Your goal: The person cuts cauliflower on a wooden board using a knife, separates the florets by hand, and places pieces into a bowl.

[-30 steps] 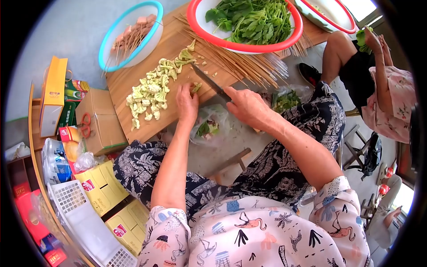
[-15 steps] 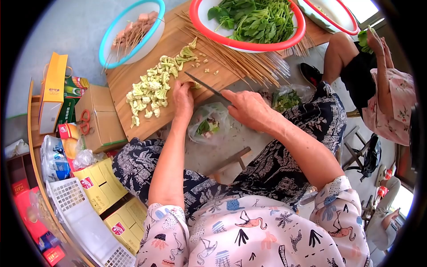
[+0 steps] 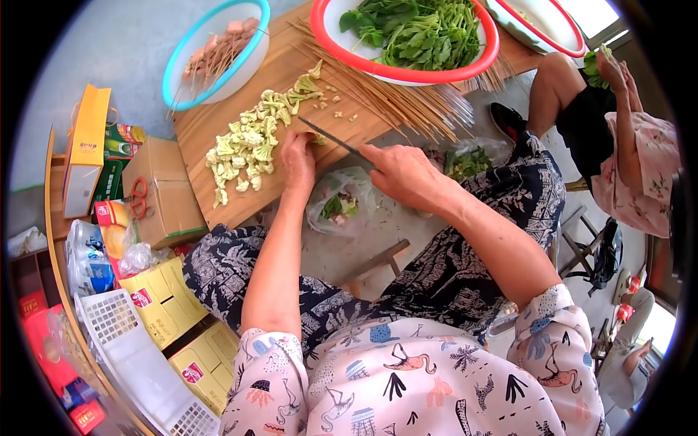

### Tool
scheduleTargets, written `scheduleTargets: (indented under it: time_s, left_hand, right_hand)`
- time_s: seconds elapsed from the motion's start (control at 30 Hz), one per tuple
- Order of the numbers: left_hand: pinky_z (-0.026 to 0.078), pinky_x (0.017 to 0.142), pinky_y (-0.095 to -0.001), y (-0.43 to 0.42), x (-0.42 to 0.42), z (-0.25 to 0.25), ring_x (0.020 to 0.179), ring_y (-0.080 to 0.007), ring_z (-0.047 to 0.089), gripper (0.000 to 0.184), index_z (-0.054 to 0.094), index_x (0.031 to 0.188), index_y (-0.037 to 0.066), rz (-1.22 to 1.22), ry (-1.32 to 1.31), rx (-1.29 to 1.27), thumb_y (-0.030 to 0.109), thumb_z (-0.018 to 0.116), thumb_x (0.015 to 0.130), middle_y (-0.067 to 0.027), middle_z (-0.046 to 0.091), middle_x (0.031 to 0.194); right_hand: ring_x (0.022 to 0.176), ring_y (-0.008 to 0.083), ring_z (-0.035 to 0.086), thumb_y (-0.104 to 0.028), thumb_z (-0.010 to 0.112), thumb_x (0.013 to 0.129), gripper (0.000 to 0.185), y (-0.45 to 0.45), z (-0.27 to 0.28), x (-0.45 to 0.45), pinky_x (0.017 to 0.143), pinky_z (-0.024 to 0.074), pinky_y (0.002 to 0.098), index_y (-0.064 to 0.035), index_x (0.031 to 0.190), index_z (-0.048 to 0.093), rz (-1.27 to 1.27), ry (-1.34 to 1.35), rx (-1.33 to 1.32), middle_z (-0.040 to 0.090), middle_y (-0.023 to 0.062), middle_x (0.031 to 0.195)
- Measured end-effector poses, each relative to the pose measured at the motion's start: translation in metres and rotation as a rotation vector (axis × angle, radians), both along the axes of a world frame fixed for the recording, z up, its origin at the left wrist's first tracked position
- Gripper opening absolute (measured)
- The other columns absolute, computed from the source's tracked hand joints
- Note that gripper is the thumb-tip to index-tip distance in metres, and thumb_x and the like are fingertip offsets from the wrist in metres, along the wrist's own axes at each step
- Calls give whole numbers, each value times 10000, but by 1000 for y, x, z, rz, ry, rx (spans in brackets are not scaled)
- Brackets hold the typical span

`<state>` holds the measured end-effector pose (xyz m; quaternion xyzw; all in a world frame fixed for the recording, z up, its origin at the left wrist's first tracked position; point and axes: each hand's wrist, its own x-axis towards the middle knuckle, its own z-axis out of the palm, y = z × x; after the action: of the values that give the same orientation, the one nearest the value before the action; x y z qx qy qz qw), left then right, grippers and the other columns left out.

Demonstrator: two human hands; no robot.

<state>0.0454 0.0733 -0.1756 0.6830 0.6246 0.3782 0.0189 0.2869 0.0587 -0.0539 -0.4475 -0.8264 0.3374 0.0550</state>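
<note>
My right hand (image 3: 400, 173) is wrapped round the handle of a knife (image 3: 331, 136), its blade pointing up and left over the board's front edge. My left hand (image 3: 298, 158) rests at the wooden board (image 3: 240, 203), fingers closed on a cauliflower piece (image 3: 318, 139) that shows in part under the blade. Cut cauliflower florets (image 3: 247, 142) lie heaped on the board left of my left hand. Small stem bits (image 3: 338, 115) are scattered beyond the knife. Bundled wooden skewers (image 3: 407, 102) lie behind, to the right.
A blue-rimmed bowl (image 3: 174, 91) holds skewered pieces; a red-rimmed bowl (image 3: 436, 75) holds leafy greens. Plastic bags with scraps (image 3: 342, 207) are below the board. Cardboard box (image 3: 171, 192) and yellow boxes (image 3: 163, 301) stand left. A person (image 3: 632, 156) sits at right holding greens.
My left hand has shifted slightly left and its fingers have closed in. The knife tip has moved left and down, nearer to that hand.
</note>
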Motion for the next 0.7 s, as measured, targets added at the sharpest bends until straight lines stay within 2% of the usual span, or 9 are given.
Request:
scheduleTargets:
  time_s: [0.5, 0.57, 0.7]
  left_hand:
    - [480, 703, -413, -11, 2, 7, 790, -341, 604, 145, 666, 830, 46, 26, 9, -67, -56, 618, 739, -142, 592, 840]
    - [474, 702, -426, -19, 10, 11, 787, -337, 597, 108, 644, 823, 39, 125, 74, -116, -24, 645, 735, -138, 583, 848]
    - [471, 706, -441, -25, 19, 15, 802, -345, 598, 94, 626, 824, 40, 138, 109, -82, 9, 660, 743, -143, 580, 861]
  right_hand:
    - [815, 431, 625, -118, 540, 840, 330, 1, -4, -2, 734, 488, 521, 3, 1147, 536, -1, -9, 20, 633, 249, 756]
    - [816, 431, 626, -118, 540, 841, 326, 1, -2, -3, 735, 488, 521, 5, 1144, 535, -10, -22, 16, 634, 249, 756]
    - [814, 433, 626, -118, 544, 841, 314, 2, -3, -4, 733, 488, 522, 9, 1127, 533, -29, -24, 20, 636, 250, 756]
